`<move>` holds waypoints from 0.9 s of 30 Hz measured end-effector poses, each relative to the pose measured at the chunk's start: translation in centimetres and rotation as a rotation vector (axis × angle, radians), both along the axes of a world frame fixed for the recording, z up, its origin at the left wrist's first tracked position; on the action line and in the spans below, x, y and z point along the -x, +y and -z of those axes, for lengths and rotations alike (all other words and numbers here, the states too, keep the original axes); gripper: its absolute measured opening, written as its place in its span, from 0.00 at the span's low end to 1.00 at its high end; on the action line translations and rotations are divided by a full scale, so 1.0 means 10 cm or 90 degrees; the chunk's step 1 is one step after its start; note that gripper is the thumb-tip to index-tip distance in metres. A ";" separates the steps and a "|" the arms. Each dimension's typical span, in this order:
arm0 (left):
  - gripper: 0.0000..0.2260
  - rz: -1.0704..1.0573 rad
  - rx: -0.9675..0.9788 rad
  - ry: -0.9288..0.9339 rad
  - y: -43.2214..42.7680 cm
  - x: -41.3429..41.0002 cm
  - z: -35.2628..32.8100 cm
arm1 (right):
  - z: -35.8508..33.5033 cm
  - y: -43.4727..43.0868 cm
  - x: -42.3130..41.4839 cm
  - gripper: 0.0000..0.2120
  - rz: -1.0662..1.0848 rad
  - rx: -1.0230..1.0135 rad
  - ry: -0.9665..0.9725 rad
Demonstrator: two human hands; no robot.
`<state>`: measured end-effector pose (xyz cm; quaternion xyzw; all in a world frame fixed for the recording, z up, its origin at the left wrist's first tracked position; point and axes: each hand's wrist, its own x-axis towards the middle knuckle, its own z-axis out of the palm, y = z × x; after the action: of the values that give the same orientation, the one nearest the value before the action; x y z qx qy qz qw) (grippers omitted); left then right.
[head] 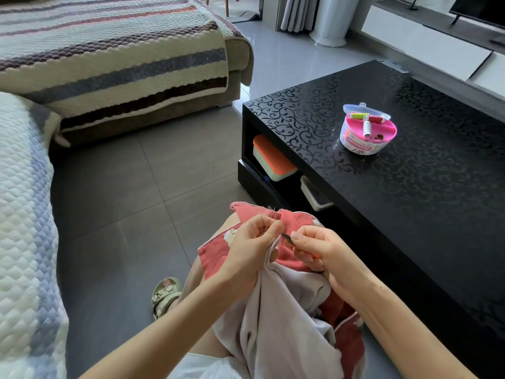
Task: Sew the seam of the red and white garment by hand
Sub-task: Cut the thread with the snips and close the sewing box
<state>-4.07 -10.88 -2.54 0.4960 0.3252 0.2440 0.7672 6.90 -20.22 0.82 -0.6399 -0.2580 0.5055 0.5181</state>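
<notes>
Indoors, a person seated on a quilted, striped sofa (109, 50), which fills the frame from 8 to 11 o'clock, works on a red and white garment (287, 324) draped over the lap at 6 o'clock. A glossy black coffee table (410, 187) with a scroll pattern runs from 1 to 4 o'clock.

The garment's red edge with white piping is bunched up between the two hands, just above the frame's lower centre, while its pale lining hangs down below the wrists.

The left hand (251, 247), at 9 o'clock of the raised fold, has its fingers curled in tight, thumb and forefinger pinching the red cloth. A thin thread (271, 214) rises from those fingertips (277, 228). Whether a needle is held there cannot be told.

The right hand (325, 253), at 3 o'clock of the fold, has its fingers (299, 236) closed narrowly around a small dark-tipped tool (286, 236), with the tip pointing toward 9 o'clock and meeting the cloth beside the left thumb. What kind of tool it is cannot be told.

On the table at 2 o'clock stands a round sewing box (355, 144), its clear lid off and lying behind it, with spools of thread in a pink tray.
</notes>
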 end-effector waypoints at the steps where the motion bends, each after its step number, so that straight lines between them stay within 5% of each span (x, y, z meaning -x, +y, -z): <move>1: 0.10 -0.001 -0.003 -0.002 0.00 0.00 0.00 | 0.00 0.00 0.00 0.16 0.002 -0.001 0.002; 13: 0.08 0.003 -0.026 -0.023 -0.01 0.04 -0.02 | 0.04 0.01 0.06 0.22 0.012 0.010 -0.009; 17: 0.11 -0.007 -0.019 -0.002 -0.01 0.06 0.06 | 0.01 0.02 0.04 0.10 0.022 -0.039 0.080; 19: 0.13 -0.028 0.003 0.030 -0.04 0.13 0.17 | -0.07 0.02 -0.05 0.12 0.011 -0.084 0.108; 27: 0.09 0.025 0.100 -0.035 0.00 0.17 0.16 | -0.06 0.09 -0.10 0.13 0.000 -0.072 -0.130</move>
<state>-5.75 -10.83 -4.16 0.4339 0.3121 0.2163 0.8170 7.91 -19.29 1.44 -0.6578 -0.3378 0.4220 0.5245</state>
